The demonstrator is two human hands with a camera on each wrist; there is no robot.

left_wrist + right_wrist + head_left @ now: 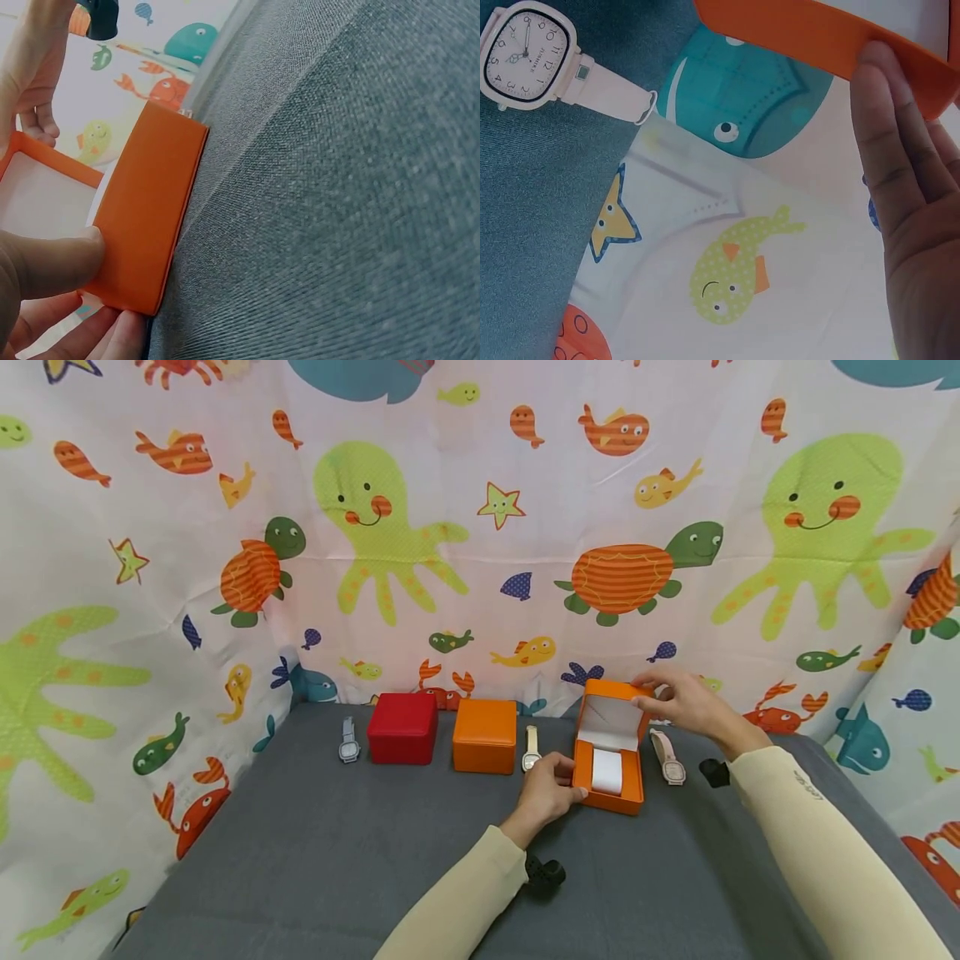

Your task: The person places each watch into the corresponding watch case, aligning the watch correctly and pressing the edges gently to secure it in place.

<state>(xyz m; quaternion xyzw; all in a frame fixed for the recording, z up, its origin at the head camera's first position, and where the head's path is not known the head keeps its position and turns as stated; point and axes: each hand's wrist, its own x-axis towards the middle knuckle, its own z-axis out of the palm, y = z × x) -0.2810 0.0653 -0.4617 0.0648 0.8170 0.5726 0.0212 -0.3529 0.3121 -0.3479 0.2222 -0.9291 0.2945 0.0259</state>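
Observation:
An orange watch box (609, 793) stands with its lid (615, 689) raised, showing a white cushion (607, 772) inside. My left hand (550, 789) grips its left front corner, thumb on the front wall and fingers below in the left wrist view. At the lid's upper right edge, my right hand (686, 697) holds on with its fingertips; the right wrist view shows fingers (885, 135) against the lid's orange side. A pink watch (667, 757) lies just right of the box, and a cream-strapped watch (531, 749) lies left of it.
Left of the hands stand a closed orange box (484, 737) and a closed red box (402, 729). A light blue-grey watch (348, 741) lies beyond the red one. Behind the grey tabletop (300, 860) hangs a curtain (465, 560) printed with sea animals.

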